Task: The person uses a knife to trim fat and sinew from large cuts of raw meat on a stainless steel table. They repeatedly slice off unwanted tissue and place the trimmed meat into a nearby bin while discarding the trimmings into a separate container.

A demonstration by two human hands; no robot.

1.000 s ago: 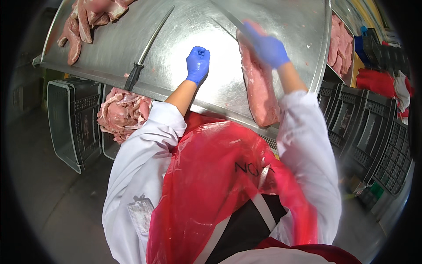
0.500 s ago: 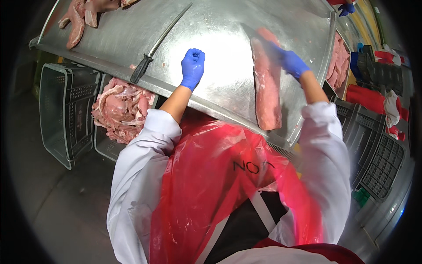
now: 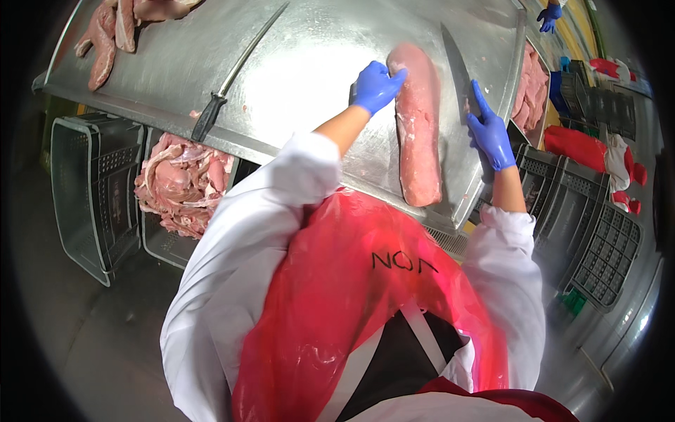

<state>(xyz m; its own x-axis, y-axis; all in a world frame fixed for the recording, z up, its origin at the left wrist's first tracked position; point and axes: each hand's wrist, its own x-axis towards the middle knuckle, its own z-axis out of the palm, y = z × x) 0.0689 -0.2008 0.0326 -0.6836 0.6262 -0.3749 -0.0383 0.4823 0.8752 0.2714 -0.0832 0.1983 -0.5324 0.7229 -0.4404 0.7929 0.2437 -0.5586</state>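
A grey floor [image 3: 98, 337], dim and smooth, spreads beneath a broad metal table [image 3: 316, 112], its brushed top glaring white in the middle and its near edge raised. A glossy red plastic apron [image 3: 337, 281] wrinkles over the person's front, between white cloth sleeves [image 3: 239, 246]. Rigid black plastic crates flank the table: perforated ones [image 3: 569, 211] at the right and an upright one [image 3: 95, 193] at the left, beside another heaped with ragged, moist trimmings [image 3: 184, 183].

The meat [image 3: 420, 133] lies lengthwise on the table's right half, a long, rounded pink strip with whitish streaks along its left side, its near end close to the table edge.

Folded cuts [image 3: 102, 42] sit at the far left corner, and pale slices [image 3: 529, 91] fill a container beyond the right edge. A sharpening steel [image 3: 221, 96] lies slanted at the left. The knife [image 3: 457, 74], long and tapering, is right of the meat, apart from it.

The left hand [image 3: 380, 87], in a blue glove, curls its fingers at the meat's far left side, thumb against it; whether they grip cannot be told. The right hand [image 3: 490, 133], also blue-gloved, extends its index finger beside the blade; it hides the handle area, so its grasp cannot be told. A co-worker's gloved hand [image 3: 549, 17] shows at upper right.
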